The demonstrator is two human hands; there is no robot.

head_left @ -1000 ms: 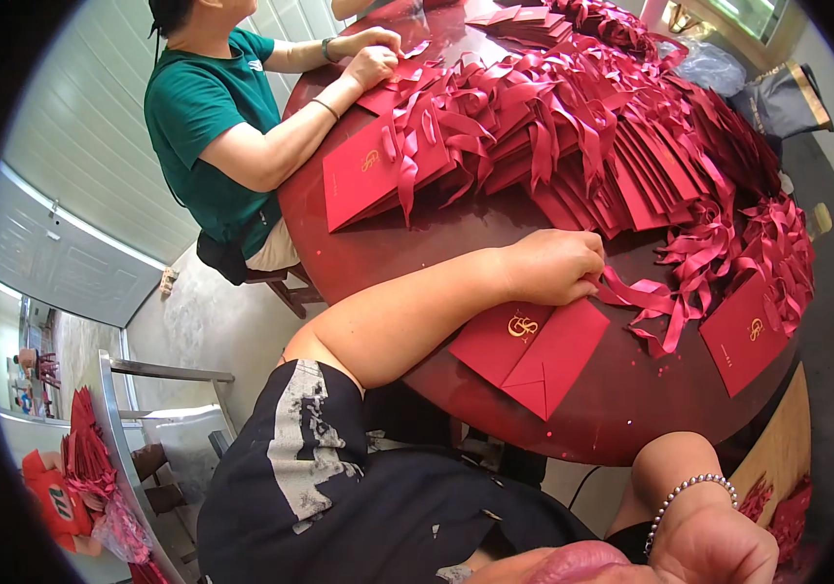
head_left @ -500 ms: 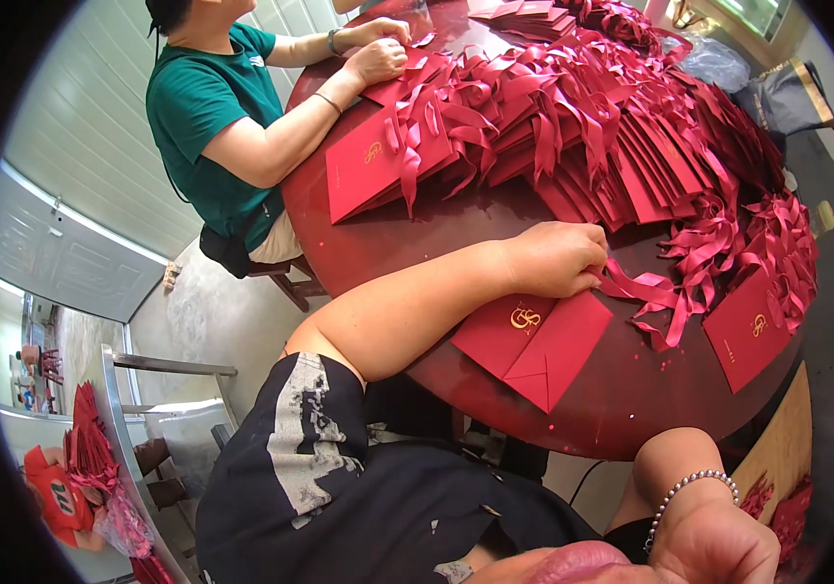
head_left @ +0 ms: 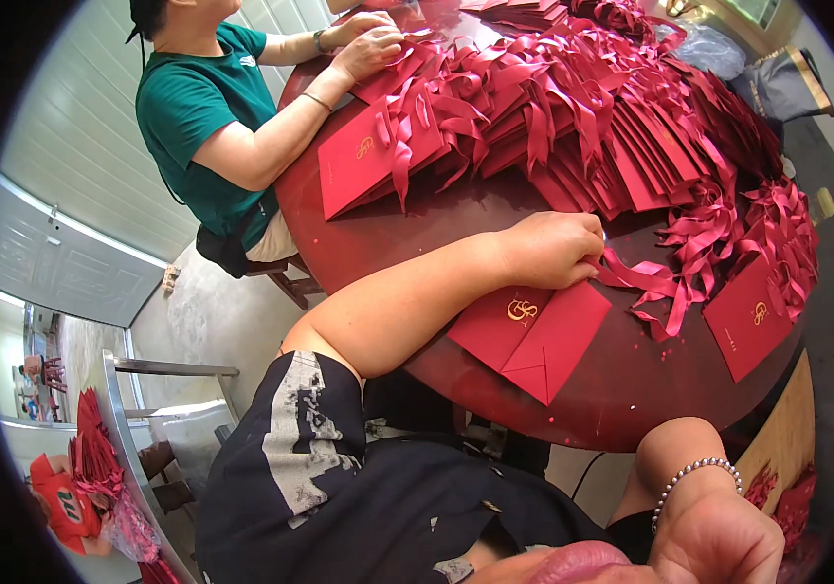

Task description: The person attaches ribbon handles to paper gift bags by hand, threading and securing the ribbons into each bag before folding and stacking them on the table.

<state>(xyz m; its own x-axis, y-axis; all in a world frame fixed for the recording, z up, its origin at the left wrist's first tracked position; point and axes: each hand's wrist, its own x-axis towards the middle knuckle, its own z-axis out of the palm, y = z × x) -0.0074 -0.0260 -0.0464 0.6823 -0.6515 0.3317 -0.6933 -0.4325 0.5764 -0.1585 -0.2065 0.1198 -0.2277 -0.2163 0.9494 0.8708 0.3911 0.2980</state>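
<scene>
A red paper gift bag with a gold emblem lies flat near the front of the round table. My left hand is closed at its far edge, fingertips pinched where a shiny red ribbon trails off to the right. Most of what the pinch covers is hidden. At the lower right, my right hand, with a beaded bracelet at its wrist, is bent up close to my head, away from the bags. Its fingers are out of sight. Another red bag with ribbons on it lies right of the first.
A large pile of red bags with tangled ribbons covers the far side of the round table. Across at the left, a person in a green shirt handles bags. A dark bag stands behind the pile. A metal frame is at the left.
The view has shifted slightly. My left hand stays at the bag's far edge with the ribbon, and my right hand stays near my head. The other person's hands have barely moved.
</scene>
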